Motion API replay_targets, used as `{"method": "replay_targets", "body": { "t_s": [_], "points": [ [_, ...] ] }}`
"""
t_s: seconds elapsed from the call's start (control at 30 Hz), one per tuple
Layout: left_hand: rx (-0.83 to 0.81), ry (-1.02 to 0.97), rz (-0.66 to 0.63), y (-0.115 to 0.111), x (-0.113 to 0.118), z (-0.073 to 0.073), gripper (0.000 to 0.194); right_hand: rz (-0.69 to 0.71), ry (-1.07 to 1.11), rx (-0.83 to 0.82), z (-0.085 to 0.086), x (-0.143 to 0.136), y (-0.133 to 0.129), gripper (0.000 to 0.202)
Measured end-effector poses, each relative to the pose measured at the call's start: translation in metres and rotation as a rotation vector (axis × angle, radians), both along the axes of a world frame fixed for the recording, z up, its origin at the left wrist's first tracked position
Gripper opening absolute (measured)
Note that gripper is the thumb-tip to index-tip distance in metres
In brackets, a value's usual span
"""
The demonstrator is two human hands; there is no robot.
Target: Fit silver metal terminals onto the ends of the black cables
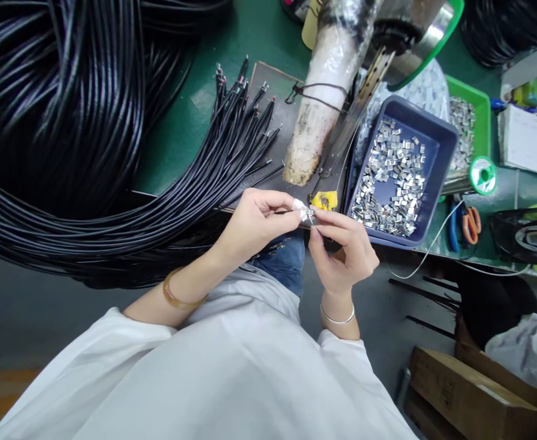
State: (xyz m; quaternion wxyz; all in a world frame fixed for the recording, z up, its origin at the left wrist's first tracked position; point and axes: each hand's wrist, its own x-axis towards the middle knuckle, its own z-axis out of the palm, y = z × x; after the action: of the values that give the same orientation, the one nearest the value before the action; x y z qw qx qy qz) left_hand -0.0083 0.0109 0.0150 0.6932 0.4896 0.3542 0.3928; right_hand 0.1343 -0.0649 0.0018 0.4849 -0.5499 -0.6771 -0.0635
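At the table's front edge, my left hand (263,217) pinches a small silvery metal connector (310,212) between thumb and index finger. White tape (299,206) wraps the tip of a finger on that hand. My right hand (344,247) meets it from the right, its fingertips closed on the same small piece. The fingertips partly hide the connector, so its exact shape is unclear. Just behind the fingers lies a yellow pad (324,200) with dark stains. A blue tray (439,137) of loose metal connector shells (390,177) stands to the right of my right hand.
Black cables (195,183) with stripped ends lie left, beside a large coil (57,91). A whitish wrapped tube (317,116) and a metal stand (364,91) rise behind my hands. Farther right are a green tray (479,116), a solder spool (482,175) and orange-and-blue-handled pliers (470,226).
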Motion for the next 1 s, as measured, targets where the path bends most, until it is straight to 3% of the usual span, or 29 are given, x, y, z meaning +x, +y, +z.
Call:
{"method": "replay_targets", "body": {
  "t_s": [0.17, 0.37, 1.0],
  "points": [
    [0.019, 0.035, 0.067, -0.002, 0.005, 0.003, 0.004, -0.039, -0.016, 0.039, -0.004, -0.003, 0.004, 0.025],
    [0.033, 0.086, 0.140, -0.002, 0.008, 0.004, 0.005, -0.039, 0.075, -0.024, -0.001, -0.004, 0.007, 0.019],
    [0.050, 0.106, 0.173, 0.001, 0.011, 0.009, 0.005, -0.037, 0.131, -0.072, 0.004, -0.004, 0.011, 0.019]
  ]
}}
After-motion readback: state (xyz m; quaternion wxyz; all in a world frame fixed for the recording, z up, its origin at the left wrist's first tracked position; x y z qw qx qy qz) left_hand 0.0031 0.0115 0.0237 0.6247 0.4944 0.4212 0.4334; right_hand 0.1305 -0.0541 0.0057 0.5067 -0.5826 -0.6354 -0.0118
